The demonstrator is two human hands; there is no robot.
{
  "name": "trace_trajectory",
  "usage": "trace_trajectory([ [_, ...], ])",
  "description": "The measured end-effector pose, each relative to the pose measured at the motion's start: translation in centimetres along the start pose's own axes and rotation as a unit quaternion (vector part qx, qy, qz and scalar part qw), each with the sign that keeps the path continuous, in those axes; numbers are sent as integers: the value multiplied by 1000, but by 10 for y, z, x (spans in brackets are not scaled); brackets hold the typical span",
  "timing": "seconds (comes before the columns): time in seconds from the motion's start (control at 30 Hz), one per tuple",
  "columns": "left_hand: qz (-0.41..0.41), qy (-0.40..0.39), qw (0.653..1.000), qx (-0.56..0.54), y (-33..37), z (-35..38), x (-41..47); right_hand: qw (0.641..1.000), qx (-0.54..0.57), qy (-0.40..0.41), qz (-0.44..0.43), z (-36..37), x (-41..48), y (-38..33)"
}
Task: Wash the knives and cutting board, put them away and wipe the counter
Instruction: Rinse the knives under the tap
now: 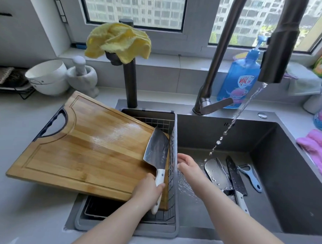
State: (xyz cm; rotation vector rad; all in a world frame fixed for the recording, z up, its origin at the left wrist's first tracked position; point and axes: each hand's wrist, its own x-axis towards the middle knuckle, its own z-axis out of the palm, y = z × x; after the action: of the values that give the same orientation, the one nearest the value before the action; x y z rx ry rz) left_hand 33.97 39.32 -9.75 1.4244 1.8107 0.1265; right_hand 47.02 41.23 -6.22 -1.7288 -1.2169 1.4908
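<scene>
Head view: my left hand (148,190) grips the cleaver (157,147) by its handle, blade on the cutting board (86,141), which bridges the drain basket (153,121), presumably to drip. My right hand (187,164), relaxed and empty, rinses near the knives (236,177) in the sink (220,135).

Three knives (156,149) (216,173) (236,176), one cutting board (86,143), one peeler (249,174)
</scene>
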Motion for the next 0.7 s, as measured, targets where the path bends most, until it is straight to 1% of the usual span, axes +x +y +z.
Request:
trace_trajectory([
  [0.13,3,5,1000,28,4,3,3,1000,19,0,15,-5,-1,2],
  [0.3,8,8,1000,20,8,13,4,999,39,-6,30,-18,-8,18],
  [0.43,18,18,999,33,11,20,2,998,22,-51,41,-25,-16,33],
  [0.7,-6,42,998,50,19,24,-2,986,25,-159,30,-35,-17,38],
])
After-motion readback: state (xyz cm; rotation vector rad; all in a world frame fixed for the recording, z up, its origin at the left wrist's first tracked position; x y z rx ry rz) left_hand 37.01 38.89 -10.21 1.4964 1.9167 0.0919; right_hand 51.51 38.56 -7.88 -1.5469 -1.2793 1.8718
